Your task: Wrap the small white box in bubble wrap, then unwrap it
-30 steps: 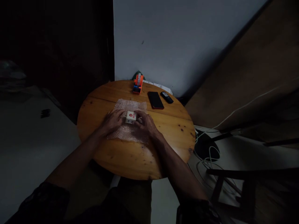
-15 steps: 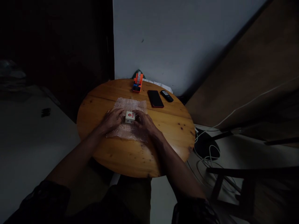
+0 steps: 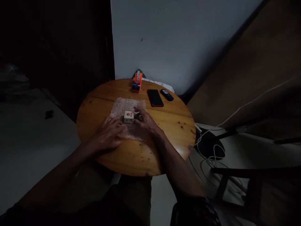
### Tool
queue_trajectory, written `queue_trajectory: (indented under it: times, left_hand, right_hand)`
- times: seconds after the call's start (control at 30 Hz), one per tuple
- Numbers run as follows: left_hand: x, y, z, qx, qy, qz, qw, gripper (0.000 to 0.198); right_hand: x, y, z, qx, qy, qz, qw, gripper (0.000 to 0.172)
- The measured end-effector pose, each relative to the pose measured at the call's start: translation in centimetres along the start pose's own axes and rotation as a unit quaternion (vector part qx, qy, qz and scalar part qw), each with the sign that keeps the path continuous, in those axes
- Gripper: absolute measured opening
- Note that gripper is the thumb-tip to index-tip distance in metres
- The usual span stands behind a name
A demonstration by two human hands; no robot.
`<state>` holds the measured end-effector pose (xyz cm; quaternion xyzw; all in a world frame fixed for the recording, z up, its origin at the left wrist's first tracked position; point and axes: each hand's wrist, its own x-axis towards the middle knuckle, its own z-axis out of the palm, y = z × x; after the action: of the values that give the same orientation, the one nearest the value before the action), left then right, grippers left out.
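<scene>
A small white box with a red mark [image 3: 128,116] sits on a sheet of bubble wrap [image 3: 124,106] spread on a round wooden table [image 3: 169,125]. My right hand [image 3: 145,121] rests on the wrap with its fingers against the right side of the box. My left hand [image 3: 108,135] lies flat over the near left corner of the wrap, fingers spread, a little apart from the box.
At the table's far side lie an orange tape dispenser [image 3: 136,83], a dark phone [image 3: 155,97] and a black remote [image 3: 166,94]. A grey wall rises behind. White cables [image 3: 211,157] and a dark chair frame [image 3: 235,175] sit on the floor to the right.
My left hand has drawn back from the box toward the near left corner of the wrap. My right hand stays at the box. The view shifted slightly.
</scene>
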<state>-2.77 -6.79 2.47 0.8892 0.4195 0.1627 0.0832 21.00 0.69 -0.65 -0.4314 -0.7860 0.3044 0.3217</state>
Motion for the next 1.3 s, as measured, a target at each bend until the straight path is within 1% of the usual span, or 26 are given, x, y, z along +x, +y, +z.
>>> queue_trajectory:
  times: [0.1,0.17,0.23,0.3,0.37,0.43,0.5,0.57,0.63,0.7,0.77,0.87,0.93,1.03,1.13,1.2,1.3]
  left_hand:
    - [-0.6,0.6,1.0,0.037,0.008,0.005,0.999,0.025]
    - [-0.3,0.6,1.2,0.044,0.033,0.007,0.998,0.020]
    - [0.4,0.4,1.0,0.025,0.064,-0.008,0.998,0.017]
    - [1.6,0.1,0.5,-0.012,0.089,-0.045,0.995,0.013]
    - [3.2,-0.4,0.0,-0.046,0.103,-0.092,0.989,0.012]
    - [4.8,-1.0,-0.3,-0.070,0.113,-0.135,0.982,0.012]
    - [6.2,-1.6,-0.2,-0.090,0.118,-0.190,0.971,0.010]
    - [7.0,-2.0,0.2,-0.116,0.128,-0.236,0.956,0.011]
    - [7.3,-2.3,0.8,-0.156,0.145,-0.259,0.942,0.014]
    - [7.2,-2.4,1.3,-0.205,0.161,-0.263,0.929,0.016]
    - [7.0,-2.6,1.6,-0.246,0.172,-0.261,0.918,0.017]
    - [6.9,-2.8,1.8,-0.294,0.173,-0.259,0.904,0.017]
    - [7.0,-2.7,1.8,-0.328,0.165,-0.253,0.895,0.016]
    - [7.0,-2.4,1.8,-0.358,0.154,-0.253,0.885,0.014]
    - [6.7,-2.1,1.7,-0.359,0.149,-0.251,0.887,0.012]
    - [6.5,-2.0,1.6,-0.370,0.142,-0.244,0.885,0.012]
    - [6.4,-2.1,1.6,-0.399,0.141,-0.240,0.874,0.014]
  right_hand:
    - [0.3,0.5,0.2,0.048,0.016,-0.007,0.999,0.067]
    - [0.4,0.3,0.2,0.073,0.025,-0.006,0.997,0.068]
    - [0.3,-0.3,-0.2,0.097,0.032,0.003,0.995,0.066]
    - [0.1,-1.2,-1.0,0.140,0.036,0.014,0.989,0.059]
    - [-0.2,-2.1,-1.8,0.195,0.020,0.025,0.980,0.055]
    - [-0.4,-2.4,-2.3,0.234,-0.009,0.039,0.971,0.058]
    - [-0.3,-2.1,-2.1,0.238,-0.028,0.052,0.969,0.067]
    - [0.0,-1.2,-1.4,0.229,-0.011,0.060,0.971,0.073]
    - [0.5,-0.2,-0.6,0.221,0.033,0.067,0.973,0.069]
    - [0.8,0.4,0.0,0.213,0.072,0.077,0.971,0.057]
    - [1.0,0.5,0.3,0.212,0.090,0.077,0.970,0.048]
    - [0.9,-0.1,0.2,0.219,0.086,0.049,0.971,0.043]
    - [0.9,-0.6,0.2,0.228,0.075,0.050,0.969,0.042]
    - [0.8,-0.9,0.2,0.249,0.079,0.091,0.961,0.038]
    - [0.6,-1.0,0.3,0.259,0.092,0.116,0.954,0.028]
    - [0.5,-1.1,0.2,0.264,0.089,0.136,0.951,0.024]
    - [0.4,-1.1,-0.2,0.259,0.081,0.172,0.947,0.024]
